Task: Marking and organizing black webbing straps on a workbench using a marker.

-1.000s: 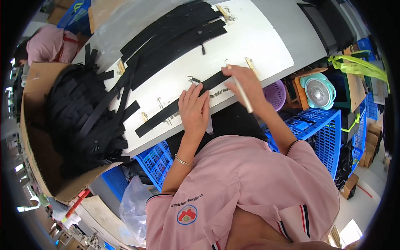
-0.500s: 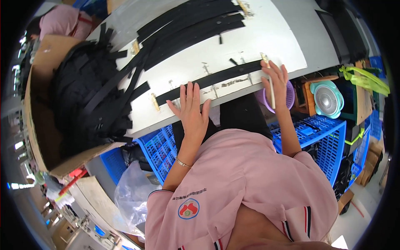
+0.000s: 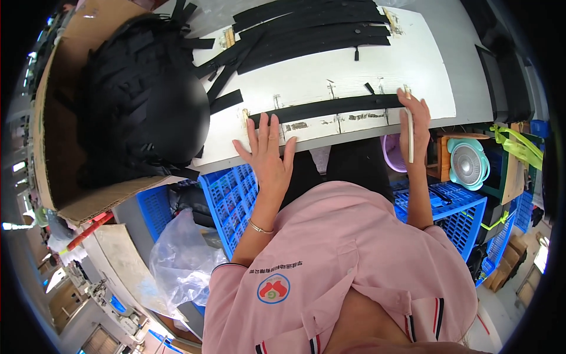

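Far left, a cardboard box [image 3: 56, 147] is seen, heaped with a tangle of black straps [image 3: 141, 100]. Just right of it and lower down, a blue plastic crate [image 3: 233, 194] is tucked under the white table [image 3: 330, 76], with a crumpled clear plastic bag [image 3: 183, 259] below that.

On to the left hand [image 3: 268, 156]: it is laid flat at the table's near edge, fingers spread wide, nothing gripped; the fingertips are placed at the left end of a long black strap [image 3: 327, 108]. That strap is stretched straight across the near part of the table, left to right, between both hands. Further back on the table, a stack of more long black strips [image 3: 312, 32] is laid out.

At the strap's right end, the right hand [image 3: 415, 124] is set down, fingertips on the strap, and a thin pale stick [image 3: 410, 134] is held along the palm by curled fingers. Beyond it, a small teal fan [image 3: 469, 164] is seen below the table edge, beside another blue crate [image 3: 454, 206].
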`<state>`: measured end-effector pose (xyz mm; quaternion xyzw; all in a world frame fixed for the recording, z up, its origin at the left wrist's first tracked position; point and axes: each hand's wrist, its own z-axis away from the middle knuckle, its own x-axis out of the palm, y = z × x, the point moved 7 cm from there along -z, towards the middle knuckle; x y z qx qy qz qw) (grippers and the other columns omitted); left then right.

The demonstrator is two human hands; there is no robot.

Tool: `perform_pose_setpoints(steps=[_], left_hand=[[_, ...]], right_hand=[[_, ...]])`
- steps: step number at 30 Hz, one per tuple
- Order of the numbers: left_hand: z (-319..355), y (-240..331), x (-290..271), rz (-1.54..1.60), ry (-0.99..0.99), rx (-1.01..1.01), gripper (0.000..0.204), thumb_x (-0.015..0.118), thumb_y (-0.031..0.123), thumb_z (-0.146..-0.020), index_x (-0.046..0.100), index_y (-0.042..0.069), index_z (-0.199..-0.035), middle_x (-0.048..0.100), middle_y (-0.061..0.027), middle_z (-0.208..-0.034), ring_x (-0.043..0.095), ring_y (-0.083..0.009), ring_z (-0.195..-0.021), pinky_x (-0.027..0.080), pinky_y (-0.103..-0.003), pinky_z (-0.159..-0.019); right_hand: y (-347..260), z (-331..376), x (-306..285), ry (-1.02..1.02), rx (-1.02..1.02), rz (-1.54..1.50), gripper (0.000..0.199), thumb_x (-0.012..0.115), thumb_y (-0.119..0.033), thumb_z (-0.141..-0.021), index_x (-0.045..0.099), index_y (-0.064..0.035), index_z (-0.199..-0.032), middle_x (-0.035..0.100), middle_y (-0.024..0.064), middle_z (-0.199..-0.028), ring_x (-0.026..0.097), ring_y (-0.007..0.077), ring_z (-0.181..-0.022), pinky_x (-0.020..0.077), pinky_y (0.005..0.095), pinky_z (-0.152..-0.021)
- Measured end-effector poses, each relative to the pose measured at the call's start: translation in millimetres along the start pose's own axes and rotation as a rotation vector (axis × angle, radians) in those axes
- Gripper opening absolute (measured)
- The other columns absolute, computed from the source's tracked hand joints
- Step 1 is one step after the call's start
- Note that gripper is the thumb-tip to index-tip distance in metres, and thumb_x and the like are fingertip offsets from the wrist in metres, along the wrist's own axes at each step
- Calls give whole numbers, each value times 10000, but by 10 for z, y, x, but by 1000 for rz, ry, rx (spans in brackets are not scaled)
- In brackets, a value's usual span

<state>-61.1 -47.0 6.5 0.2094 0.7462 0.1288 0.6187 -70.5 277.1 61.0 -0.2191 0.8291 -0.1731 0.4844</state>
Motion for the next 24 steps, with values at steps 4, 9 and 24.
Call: perform_pose_setpoints(steps=[4, 9, 24], left_hand=[[-12, 0, -10, 9, 11, 2, 621, 694, 366, -969, 540, 80, -1498, 459, -96, -1602, 289, -362, -1546, -4, -691, -1193], [-9, 10, -14, -5, 13, -2, 619, 694, 384, -964, 554, 85, -1487, 483, -90, -1578, 296, -349, -1541, 9, -676, -1196], [3, 6, -24, 20, 62, -8, 635, 760, 365, -917, 583, 106, -1469, 502, -79, -1567, 323, -326, -1531, 19, -664, -1198]], right_hand=[[-531, -171, 456, -225, 146, -503, 235, 564, -124, -1043, 702, -19, -1201, 745, 118, -1139, 672, 185, -1076, 515, 358, -1019], [-1052, -233, 1247, -413, 289, -827, 198, 636, -144, -1022, 747, 12, -1074, 706, 44, -930, 619, 84, -811, 466, 224, -696], [-1192, -202, 1684, -410, 148, -743, 179, 659, -154, -1013, 707, 18, -1020, 712, 95, -903, 616, 150, -703, 470, 285, -625]])
